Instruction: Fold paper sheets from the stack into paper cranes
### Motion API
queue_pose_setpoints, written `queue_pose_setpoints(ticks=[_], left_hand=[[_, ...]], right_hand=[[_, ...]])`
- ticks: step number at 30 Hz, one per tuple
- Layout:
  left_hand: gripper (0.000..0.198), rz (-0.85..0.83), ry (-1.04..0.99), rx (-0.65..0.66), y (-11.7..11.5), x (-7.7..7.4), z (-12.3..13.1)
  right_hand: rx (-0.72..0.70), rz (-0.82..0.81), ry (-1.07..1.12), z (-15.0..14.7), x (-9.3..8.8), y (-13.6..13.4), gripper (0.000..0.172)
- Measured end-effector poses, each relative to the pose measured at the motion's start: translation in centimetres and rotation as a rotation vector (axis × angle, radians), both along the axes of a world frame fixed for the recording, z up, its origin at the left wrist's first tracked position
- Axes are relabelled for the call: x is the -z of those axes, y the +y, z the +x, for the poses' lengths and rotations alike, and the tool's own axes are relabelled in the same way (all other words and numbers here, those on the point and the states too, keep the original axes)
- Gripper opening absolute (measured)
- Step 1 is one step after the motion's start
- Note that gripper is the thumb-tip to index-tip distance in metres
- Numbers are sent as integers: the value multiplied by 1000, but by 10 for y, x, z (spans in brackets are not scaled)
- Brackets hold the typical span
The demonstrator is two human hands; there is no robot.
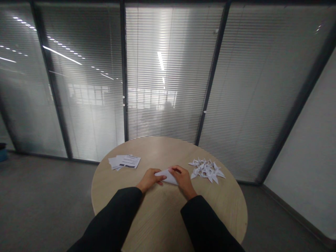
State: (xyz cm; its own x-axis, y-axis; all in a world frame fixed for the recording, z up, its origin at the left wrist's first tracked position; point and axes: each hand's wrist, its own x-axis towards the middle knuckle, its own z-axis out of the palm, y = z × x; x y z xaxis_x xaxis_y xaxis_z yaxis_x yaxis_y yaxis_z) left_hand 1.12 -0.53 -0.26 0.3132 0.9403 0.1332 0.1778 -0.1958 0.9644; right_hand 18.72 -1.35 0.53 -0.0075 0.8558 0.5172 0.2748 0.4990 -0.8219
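A folded piece of white paper (170, 177) is between my two hands, just over the middle of the round table. My left hand (151, 179) grips its left end, thumb on top and fingers at the edge. On the other side, my right hand (183, 178) pinches the paper's upper right part with thumb and forefinger. Part of the paper's right end is hidden behind the right hand. To the right lies a pile of folded white paper cranes (207, 169). Several loose sheets of printed paper (128, 161) lie overlapping at the left.
The round wooden table (162, 147) stands close to a glass partition with blinds (168, 119). A white wall (309, 147) rises at the right. On the grey floor (52, 196) at the far left is a blue bin (3, 154), partly out of view.
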Motion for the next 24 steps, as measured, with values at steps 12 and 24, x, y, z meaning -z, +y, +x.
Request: queue_pose_setpoints(ticks=[12, 24], left_hand=[[40, -17, 3, -24, -3, -4, 1], [37, -5, 4, -13, 0, 0, 0]], right_hand=[[7, -12, 9, 0, 3, 4, 27], [30, 12, -16, 0, 1, 1, 30]])
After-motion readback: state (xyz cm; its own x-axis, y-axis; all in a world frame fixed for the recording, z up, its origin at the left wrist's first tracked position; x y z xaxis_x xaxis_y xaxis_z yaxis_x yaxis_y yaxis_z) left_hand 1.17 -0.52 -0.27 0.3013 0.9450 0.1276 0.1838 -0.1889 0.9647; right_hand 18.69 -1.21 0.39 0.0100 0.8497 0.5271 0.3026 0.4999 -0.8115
